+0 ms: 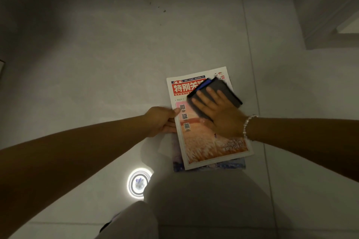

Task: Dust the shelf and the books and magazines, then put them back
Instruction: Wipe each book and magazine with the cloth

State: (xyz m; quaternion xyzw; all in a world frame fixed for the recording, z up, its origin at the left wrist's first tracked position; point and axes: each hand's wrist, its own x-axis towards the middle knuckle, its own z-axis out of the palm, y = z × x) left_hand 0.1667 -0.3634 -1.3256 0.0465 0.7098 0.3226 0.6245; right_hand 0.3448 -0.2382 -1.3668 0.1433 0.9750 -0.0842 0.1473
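The dusting step is in hand: on the floor (116, 64), the left hand (162, 121) pinches the magazine (209, 141) edge while the flat right hand (219, 110) presses a dark cloth (223, 88) on its cover, likely sweeping downward next.

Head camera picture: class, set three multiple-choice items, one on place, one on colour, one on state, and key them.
1. Where does the grey cloth lie?
A. on the top magazine
B. on the bare floor
C. on a shelf

2. What colour is the magazine's title band?
A. green
B. red
C. black

3. How is the right hand?
A. clenched and empty
B. raised in the air
C. flat, pressing the cloth

Key: A, the cloth covers the cover's upper right; B, white characters on red; C, the fingers lie spread on the cloth.
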